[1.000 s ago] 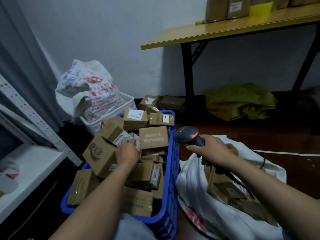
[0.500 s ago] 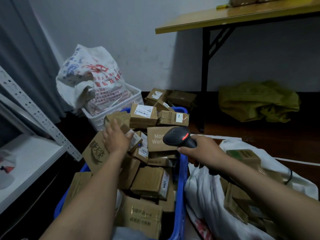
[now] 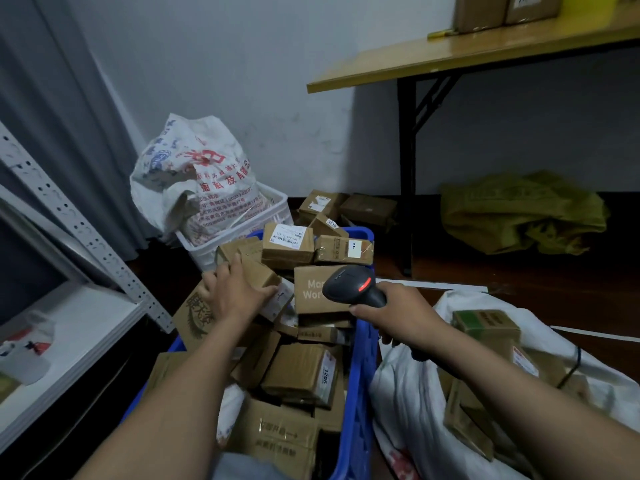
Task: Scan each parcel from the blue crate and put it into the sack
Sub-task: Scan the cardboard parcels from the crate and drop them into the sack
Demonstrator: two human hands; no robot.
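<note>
Left grip (image 3: 239,296): your fingers curl over a small brown parcel (image 3: 262,274) at the top of the pile, thumb against its near side; it holds that parcel.
Right grip (image 3: 398,315): wrapped round the handle of the black scanner (image 3: 353,285); the scanner's head points left over the pile, with a red light on its top.
Parcel position: still inside the blue crate (image 3: 360,375), in its far left part, resting among the other boxes.
Blue crate: heaped with brown boxes; one near the middle bears a label reading 1205 (image 3: 325,374).
Sack (image 3: 408,403): white, lying open just right of the crate and touching its wall; several boxes lie in it, one green-topped (image 3: 485,322).
Scanner cable: not clear enough to trace.
Surroundings: a printed white bag (image 3: 197,178) in a white basket (image 3: 277,209) beyond the crate; a yellow surface (image 3: 450,60) at upper right; an olive bag (image 3: 519,213) on the floor under it.
</note>
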